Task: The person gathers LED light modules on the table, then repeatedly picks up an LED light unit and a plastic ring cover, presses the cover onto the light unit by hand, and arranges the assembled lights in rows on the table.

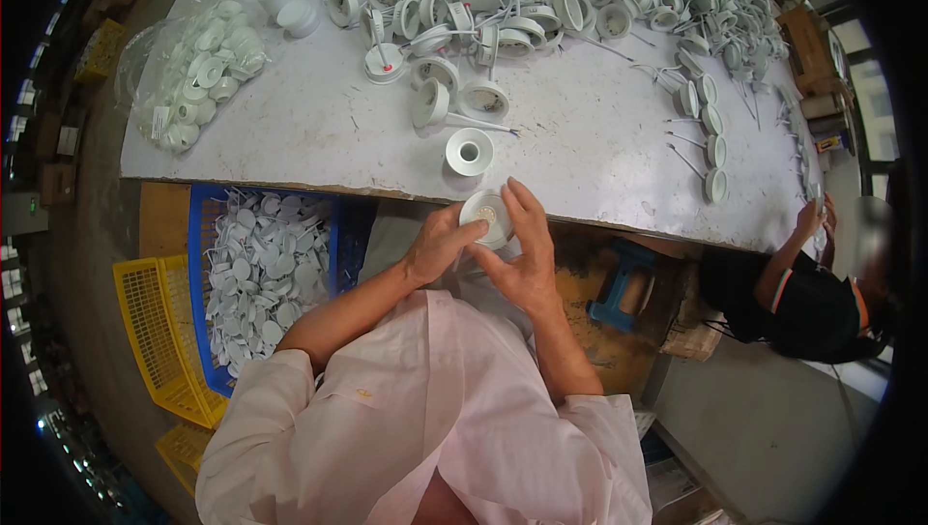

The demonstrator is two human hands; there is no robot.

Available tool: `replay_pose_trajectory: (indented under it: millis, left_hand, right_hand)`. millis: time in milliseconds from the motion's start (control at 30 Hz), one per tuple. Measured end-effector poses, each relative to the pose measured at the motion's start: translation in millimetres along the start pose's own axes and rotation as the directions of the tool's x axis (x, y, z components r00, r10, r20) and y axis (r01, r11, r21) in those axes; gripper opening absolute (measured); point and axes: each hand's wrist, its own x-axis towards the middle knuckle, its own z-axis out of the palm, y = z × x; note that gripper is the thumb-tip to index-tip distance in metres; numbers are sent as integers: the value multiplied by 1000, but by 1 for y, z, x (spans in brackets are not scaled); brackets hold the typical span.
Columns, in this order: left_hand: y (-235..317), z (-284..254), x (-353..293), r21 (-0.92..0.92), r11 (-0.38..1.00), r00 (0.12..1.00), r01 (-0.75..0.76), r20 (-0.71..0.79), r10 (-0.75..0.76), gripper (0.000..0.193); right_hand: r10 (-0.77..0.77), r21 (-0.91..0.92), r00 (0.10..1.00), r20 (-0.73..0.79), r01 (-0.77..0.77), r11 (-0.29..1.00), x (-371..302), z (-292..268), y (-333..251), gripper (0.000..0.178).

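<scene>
Both my hands hold a round white downlight housing (492, 205) just off the table's front edge. A pale disc with small dots, like an LED board, shows inside it. My left hand (437, 247) grips the left rim, its thumb reaching into the housing. My right hand (528, 259) curves round the right side, with the fingers along the rim and the thumb below. Directly beyond my hands, a white flared ring (470, 136) with a round centre opening stands on the white table (338, 133). Two more open white housings (483, 98) lie behind it, near a stray cable.
A large heap of wired white housings (522, 3) covers the table's far side. White cups fill a clear plastic bag (198, 80) at left. Below stand a blue crate (197, 264) of white parts and a yellow crate (145, 322). At right, another person (807, 293) works beside a row of housings (714, 150).
</scene>
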Motion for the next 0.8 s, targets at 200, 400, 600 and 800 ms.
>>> replay_pose_trajectory:
  millis: [200, 400, 600, 800]
  left_hand:
    - [17, 3, -1, 208, 978, 999, -11, -39, 20, 38]
    - [17, 4, 0, 287, 958, 998, -8, -62, 27, 37]
    - [16, 5, -1, 206, 977, 993, -49, -94, 70, 34]
    - [16, 11, -2, 359, 931, 974, -68, -178, 140, 34]
  right_hand:
    - [356, 424, 933, -47, -304, 853, -4, -2, 20, 42]
    - [390, 448, 920, -36, -334, 829, 1, 8, 24, 22]
    - [430, 420, 902, -36, -377, 826, -2, 10, 23, 19]
    - [407, 410, 910, -80, -342, 846, -3, 13, 22, 16]
